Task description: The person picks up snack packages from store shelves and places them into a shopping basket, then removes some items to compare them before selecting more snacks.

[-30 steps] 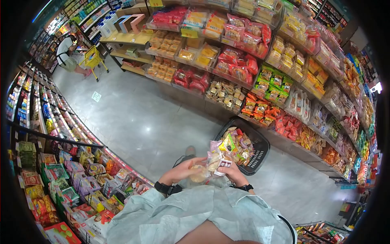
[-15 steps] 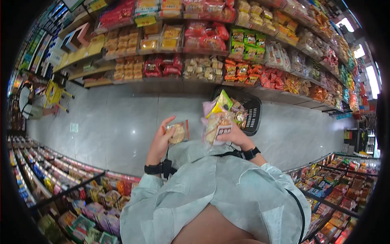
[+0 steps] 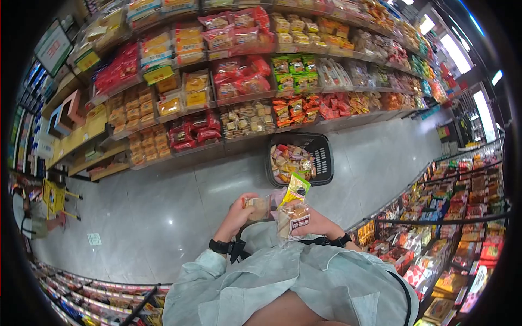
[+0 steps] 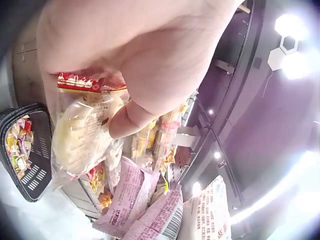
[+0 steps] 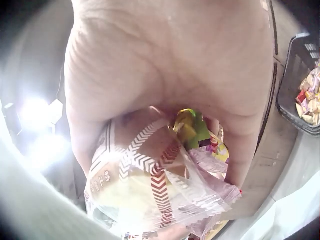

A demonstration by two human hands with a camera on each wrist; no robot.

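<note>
My left hand point(image 3: 236, 217) pinches a clear packet point(image 4: 80, 135) with a pale round pastry inside and a red printed top edge. Thumb and fingers grip that top edge in the left wrist view. Several packets are bunched in my right hand point(image 3: 323, 224): a clear bag of bread point(image 3: 292, 219) with a dark red label, a yellow-green packet point(image 3: 296, 189) sticking up, and purple packets point(image 4: 131, 197). In the head view both hands are close together before the body, the left packet beside the purple wrappers. Part of the bunch is hidden behind the bread bag.
Beyond the hands, a black basket point(image 3: 323, 157) holding many small wrapped snacks stands on the floor by the shelves. Tiered shelves point(image 3: 244, 96) of packaged snacks run across the far side. More racks point(image 3: 435, 239) stand at right. A yellow cart point(image 3: 53, 198) and a person are at left.
The head view has turned and shifted. My left hand moved away from the right with the pastry packet, then came back close to the right hand's bunch. The right hand keeps its packets.
</note>
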